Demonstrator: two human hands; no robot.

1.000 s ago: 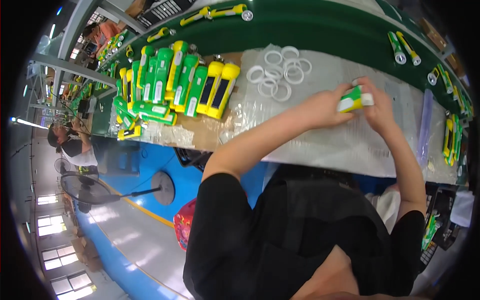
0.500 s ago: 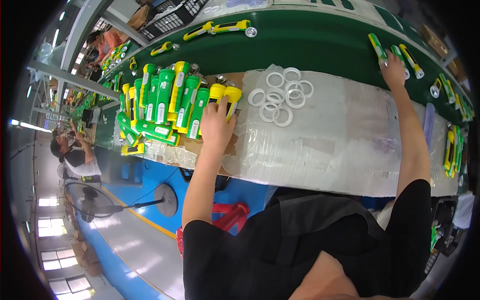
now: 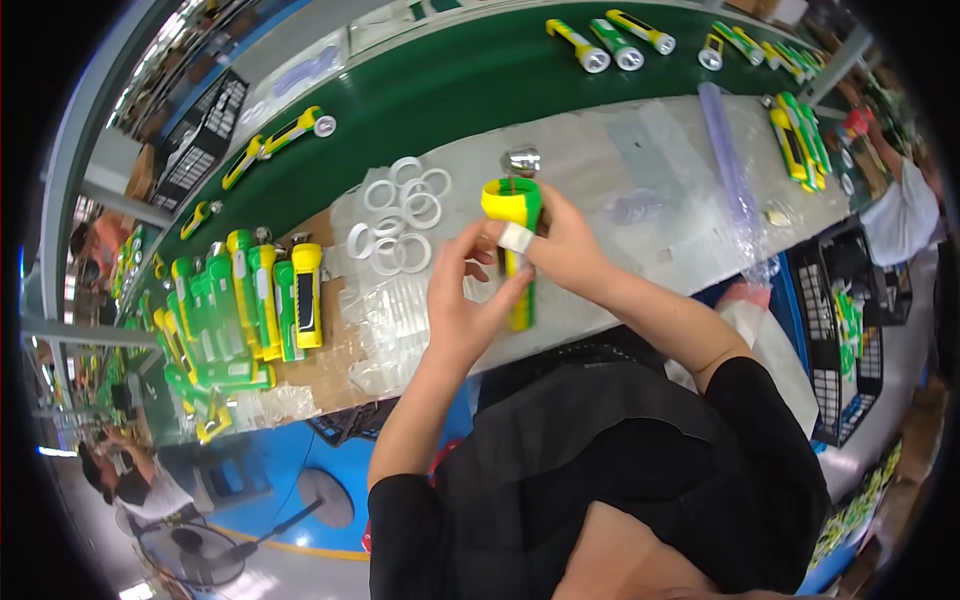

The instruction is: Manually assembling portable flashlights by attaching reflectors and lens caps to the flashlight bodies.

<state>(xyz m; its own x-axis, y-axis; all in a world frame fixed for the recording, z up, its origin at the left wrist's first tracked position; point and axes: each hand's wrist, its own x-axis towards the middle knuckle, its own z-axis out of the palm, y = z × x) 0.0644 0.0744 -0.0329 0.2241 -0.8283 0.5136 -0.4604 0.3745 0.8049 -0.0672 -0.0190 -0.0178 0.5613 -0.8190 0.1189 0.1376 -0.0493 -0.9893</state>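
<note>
A yellow-and-green flashlight (image 3: pixel 512 207) stands roughly upright before me, its wide end uncovered. Its shiny silver reflector (image 3: pixel 522 158) sits just beyond that open end. My right hand (image 3: pixel 568 245) wraps round the flashlight from the right. A small white band (image 3: pixel 515 238) shows at the right thumb; whether it is a wrap or a loose piece I cannot tell. From the left my left hand (image 3: pixel 465 295) holds the flashlight's body between thumb and curled fingers, the fingertips partly hidden. White rings (image 3: pixel 412 252) lie in a loose group left of the hands.
Several flashlights (image 3: pixel 240 295) are heaped on cardboard at the left. Finished-looking flashlights (image 3: pixel 612 45) lie on the green belt (image 3: pixel 430 105) beyond. Another cluster (image 3: pixel 797 140) rests at the right, near a clear plastic strip (image 3: pixel 728 170). A black crate (image 3: pixel 845 350) stands lower right.
My left hand has left the heap at the left and come to the middle. My right hand has left the flashlights on the belt. Both now meet on one flashlight; the view has turned right.
</note>
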